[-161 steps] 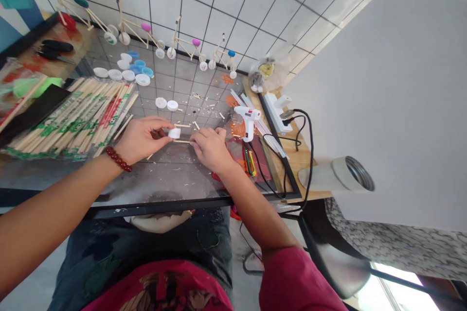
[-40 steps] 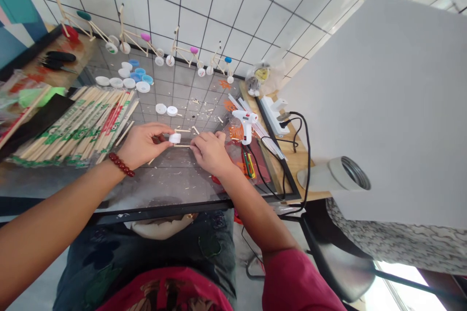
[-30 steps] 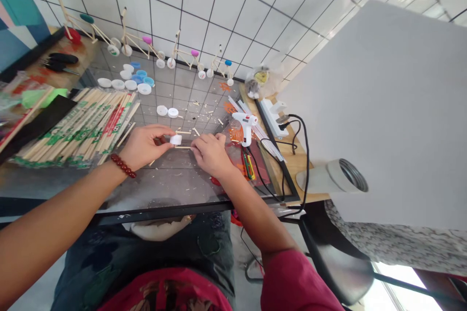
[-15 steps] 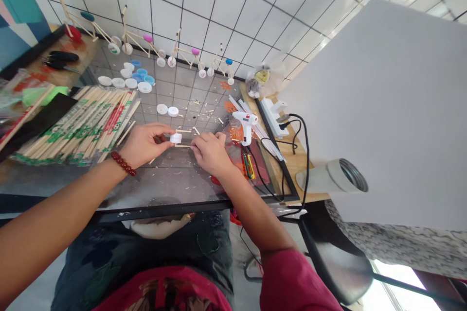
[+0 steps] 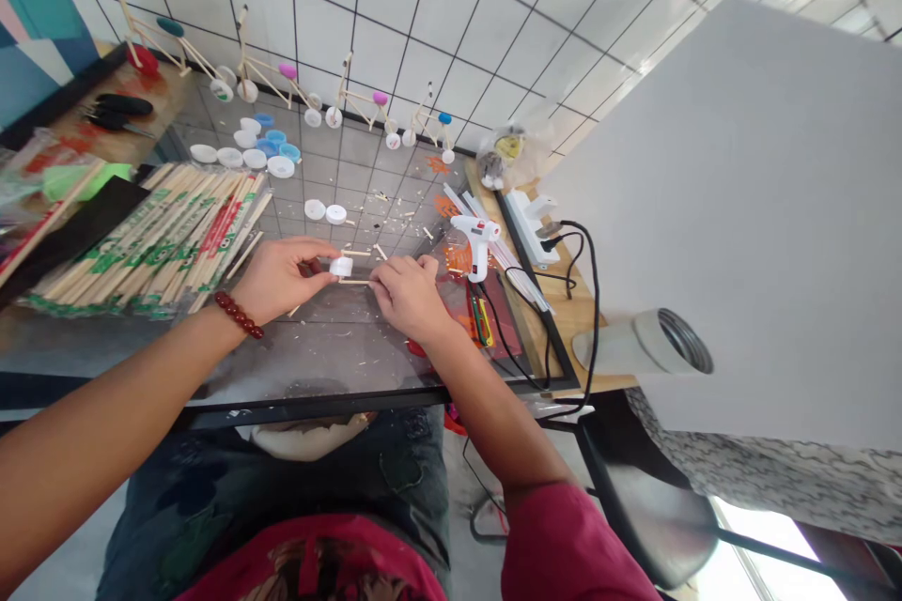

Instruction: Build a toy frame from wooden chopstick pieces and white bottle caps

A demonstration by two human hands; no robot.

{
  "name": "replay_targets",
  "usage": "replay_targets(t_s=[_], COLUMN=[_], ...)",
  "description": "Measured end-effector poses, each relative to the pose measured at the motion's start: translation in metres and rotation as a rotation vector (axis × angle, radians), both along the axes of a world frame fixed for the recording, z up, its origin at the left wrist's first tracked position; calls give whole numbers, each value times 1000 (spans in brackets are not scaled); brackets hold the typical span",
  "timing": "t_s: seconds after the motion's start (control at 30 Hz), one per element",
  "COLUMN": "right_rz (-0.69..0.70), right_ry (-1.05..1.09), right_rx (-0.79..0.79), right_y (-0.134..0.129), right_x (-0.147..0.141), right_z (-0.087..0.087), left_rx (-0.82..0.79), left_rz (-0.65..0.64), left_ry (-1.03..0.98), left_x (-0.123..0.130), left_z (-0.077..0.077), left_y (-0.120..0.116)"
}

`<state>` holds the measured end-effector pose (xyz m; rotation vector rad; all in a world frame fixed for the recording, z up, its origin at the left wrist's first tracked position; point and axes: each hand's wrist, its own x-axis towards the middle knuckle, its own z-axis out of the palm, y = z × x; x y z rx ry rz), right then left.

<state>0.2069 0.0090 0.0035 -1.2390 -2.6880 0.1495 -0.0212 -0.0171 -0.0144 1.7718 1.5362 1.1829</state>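
Observation:
My left hand [image 5: 286,280], with a red bead bracelet at the wrist, pinches a white bottle-cap piece [image 5: 341,267] between thumb and fingers. Two short wooden sticks [image 5: 356,282] reach from that piece toward the right. My right hand [image 5: 409,293] has its fingers closed around the end of the lower stick, low over the grey table. Two white caps [image 5: 325,211] lie just beyond my left hand. To the right of my right hand rests a white glue gun [image 5: 476,244].
Bundled wooden chopsticks [image 5: 155,239] lie at the left, with white and blue caps [image 5: 268,148] behind them. Several small stick models [image 5: 359,103] stand along the tiled wall. A cutter [image 5: 482,317], cables and a power strip [image 5: 528,223] are on the right.

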Motion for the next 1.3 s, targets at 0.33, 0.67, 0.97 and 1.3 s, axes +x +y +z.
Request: replay_targets(t_s=[0.33,0.67,0.97,1.3], right_rz=[-4,-56,53,105], right_ry=[10,66,-2,-3], right_rx=[26,27,12,36], right_y=[0,-1,1,6], right_x=[2,2,2,-2], right_z=[-1,0,-1,-5], left_rx=[-1,8,22,54], left_rz=[1,4,-15,-15], left_ry=[11,10,15,27], left_x=[-1,-1,0,0], left_z=[0,-1,5,4], left_y=[0,1,-2,-2])
